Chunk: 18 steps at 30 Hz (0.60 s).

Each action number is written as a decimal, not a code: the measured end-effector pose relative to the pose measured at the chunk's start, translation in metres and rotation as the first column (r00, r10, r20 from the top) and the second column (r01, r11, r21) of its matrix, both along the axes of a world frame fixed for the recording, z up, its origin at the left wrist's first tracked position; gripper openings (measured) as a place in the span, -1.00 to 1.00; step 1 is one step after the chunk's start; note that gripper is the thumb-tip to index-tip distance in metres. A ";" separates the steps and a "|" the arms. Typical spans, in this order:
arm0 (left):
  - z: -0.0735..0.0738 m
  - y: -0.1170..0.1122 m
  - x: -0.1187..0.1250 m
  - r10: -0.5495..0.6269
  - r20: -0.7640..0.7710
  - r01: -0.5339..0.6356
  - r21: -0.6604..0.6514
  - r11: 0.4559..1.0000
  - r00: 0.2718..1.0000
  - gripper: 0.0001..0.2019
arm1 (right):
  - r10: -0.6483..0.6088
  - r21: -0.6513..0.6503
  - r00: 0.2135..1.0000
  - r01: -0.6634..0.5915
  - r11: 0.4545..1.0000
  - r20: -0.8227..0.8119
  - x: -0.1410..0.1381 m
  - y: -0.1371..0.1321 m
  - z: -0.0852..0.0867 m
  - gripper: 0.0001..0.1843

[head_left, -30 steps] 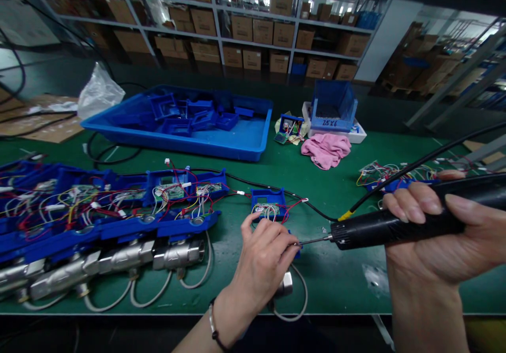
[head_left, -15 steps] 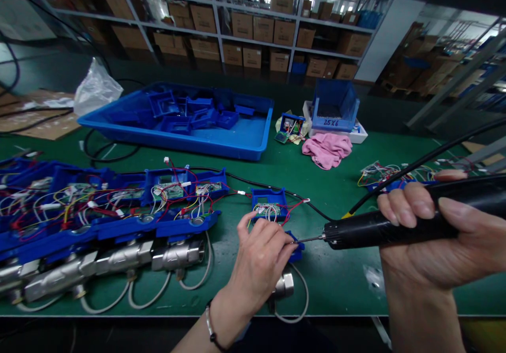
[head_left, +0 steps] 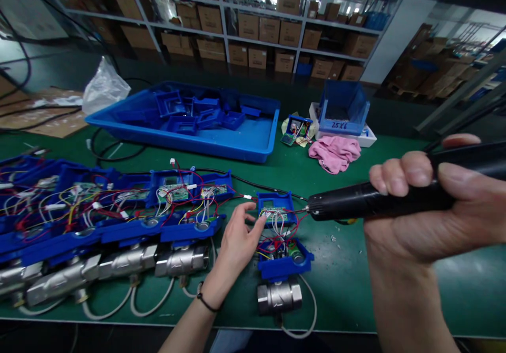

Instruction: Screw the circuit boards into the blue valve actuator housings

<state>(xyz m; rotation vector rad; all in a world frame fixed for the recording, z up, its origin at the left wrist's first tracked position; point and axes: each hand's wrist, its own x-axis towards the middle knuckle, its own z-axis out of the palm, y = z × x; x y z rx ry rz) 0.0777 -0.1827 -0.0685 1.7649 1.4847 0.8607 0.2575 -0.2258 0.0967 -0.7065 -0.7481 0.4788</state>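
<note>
My right hand is wrapped round a black electric screwdriver, held level with its tip pointing left at a blue plastic housing. A green circuit board sits inside that housing. My left hand is at the housing's left side, thumb and fingers apart, holding nothing; whether it touches the housing I cannot tell. Red and white wires run down from the board to a lower blue housing. Beneath it is a metal valve body with a grey cable.
On the left stands a row of similar blue housings on metal valves. Behind are a large blue tray of blue parts, a pink cloth and a blue bin. Small white scraps lie on the green table.
My left hand has let go at the lower housing, moved up and left, and spread its fingers. The screwdriver has moved up from the lower housing to the upper one.
</note>
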 end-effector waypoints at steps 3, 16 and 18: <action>-0.003 0.001 0.003 -0.038 -0.068 0.033 -0.076 0.997 0.997 -0.52 | 0.058 0.022 0.998 -0.059 0.998 0.040 -0.014 0.020 -0.011 -0.79; -0.003 0.007 0.010 -0.092 -0.124 0.075 -0.140 0.987 0.988 -0.48 | 0.178 -0.090 0.971 -0.166 0.982 0.160 -0.040 0.047 -0.060 -0.76; -0.003 0.008 0.009 -0.093 -0.118 0.076 -0.146 0.986 0.989 -0.49 | 0.186 -0.089 0.971 -0.174 0.981 0.153 -0.040 0.048 -0.059 -0.76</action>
